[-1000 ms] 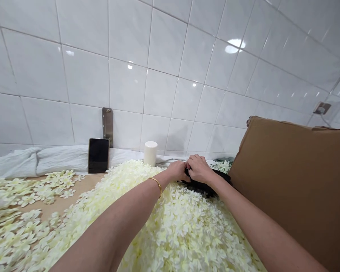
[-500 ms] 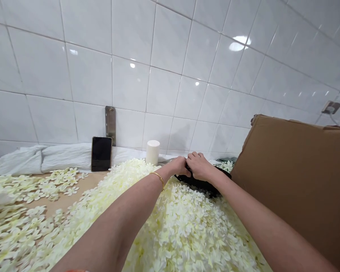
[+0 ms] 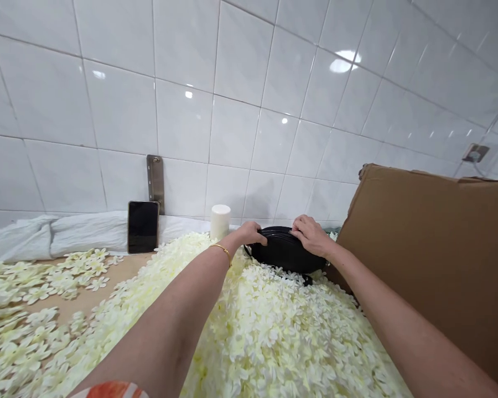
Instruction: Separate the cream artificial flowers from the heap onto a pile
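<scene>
A black zippered bag (image 3: 288, 255) stands on a heap of white and pale yellow artificial flowers (image 3: 274, 320). My left hand (image 3: 251, 234) grips the bag's upper left end, thumb on the near face and fingers behind it. At the top edge on the right, my right hand (image 3: 311, 235) pinches at the zip line; whether it holds the zip pull itself is too small to make out. A dark strap end lies under the bag on the petals.
A white cylinder (image 3: 220, 221) stands behind the flowers. A phone (image 3: 143, 226) leans by a metal bracket (image 3: 155, 179) on the tiled wall. White cloth (image 3: 87, 235) runs along the wall's base. A large cardboard box (image 3: 431, 260) stands close on the right.
My hands were together at the bag's top; now the right one has moved right along the edge. The bag has been tilted upright, its broad face showing.
</scene>
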The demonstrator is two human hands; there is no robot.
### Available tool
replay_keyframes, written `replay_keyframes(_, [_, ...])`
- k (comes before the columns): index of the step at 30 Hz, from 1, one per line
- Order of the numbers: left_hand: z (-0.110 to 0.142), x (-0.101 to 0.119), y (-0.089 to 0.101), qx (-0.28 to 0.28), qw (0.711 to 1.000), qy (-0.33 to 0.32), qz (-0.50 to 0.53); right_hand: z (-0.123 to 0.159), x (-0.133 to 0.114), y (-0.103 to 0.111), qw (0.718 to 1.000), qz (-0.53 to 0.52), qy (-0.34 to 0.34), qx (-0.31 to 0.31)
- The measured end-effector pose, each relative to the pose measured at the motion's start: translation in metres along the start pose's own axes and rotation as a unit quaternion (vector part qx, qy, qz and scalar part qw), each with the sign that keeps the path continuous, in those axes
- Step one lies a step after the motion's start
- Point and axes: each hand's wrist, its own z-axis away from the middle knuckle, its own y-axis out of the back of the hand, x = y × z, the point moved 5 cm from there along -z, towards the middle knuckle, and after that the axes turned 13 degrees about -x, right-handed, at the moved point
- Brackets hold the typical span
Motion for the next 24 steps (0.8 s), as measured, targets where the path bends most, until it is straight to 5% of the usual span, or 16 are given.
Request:
replay_keyframes(6, [0.0, -0.021, 0.007, 0.041, 0.996, 0.056, 0.057, 0.016, 0.036, -0.015, 0.99, 0.001, -0.13, 0.056])
replay_keyframes(13, [-0.006, -0.025, 0.007, 0.114, 0.986, 0.104, 0.069, 0.013, 0.057, -0.035, 0.944, -0.042, -0.316, 0.085])
replay_keyframes(19, [0.004, -0.034, 0.014, 0.164, 0.969, 0.178, 0.043, 0.013, 0.062, -0.05, 0.944, -0.086, -0.32, 0.007])
replay_keyframes(24, [0.012, -0.009, 0.019, 0.158, 0.967, 0.199, -0.034, 0.023, 0.05, -0.052, 0.946, -0.111, -0.299, -0.058])
